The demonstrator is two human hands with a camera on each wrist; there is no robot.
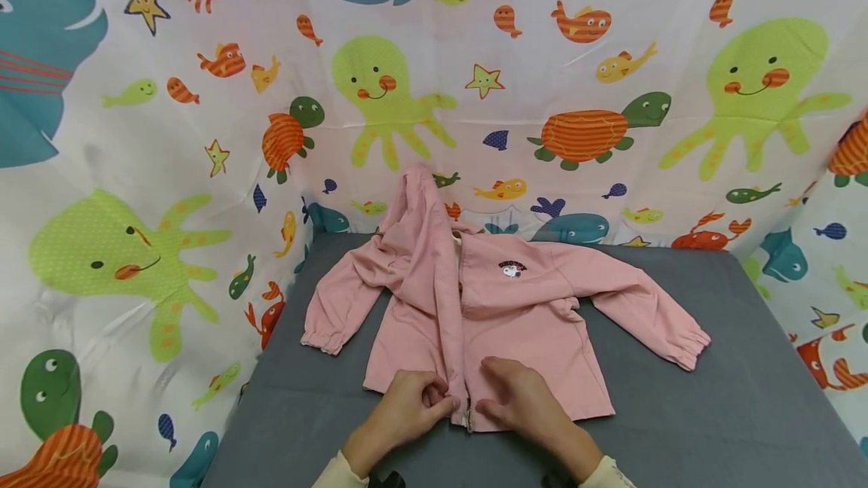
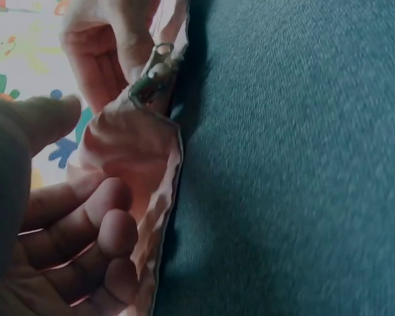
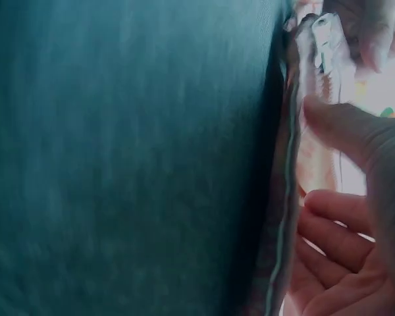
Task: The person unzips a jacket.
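A pink hooded jacket (image 1: 515,352) lies spread out, front up, with both sleeves stretched outward and a small cartoon print on the chest. Its zipper (image 1: 469,419) runs down the front to the hem, with a metal end piece (image 2: 151,82) showing in the left wrist view. Just left of the zipper, my left hand (image 1: 415,401) is at the hem, fingers loosely curled and thumb apart from them in its wrist view. On the other side, my right hand (image 1: 518,398) rests over the front panel. Its thumb (image 3: 339,125) lies by the zipper edge, away from the fingers.
A grey cloth-covered table (image 1: 678,428) lies under the jacket. Around it hangs a white curtain (image 1: 434,13) printed with sea animals, close behind the hood (image 1: 417,205) and along both sides.
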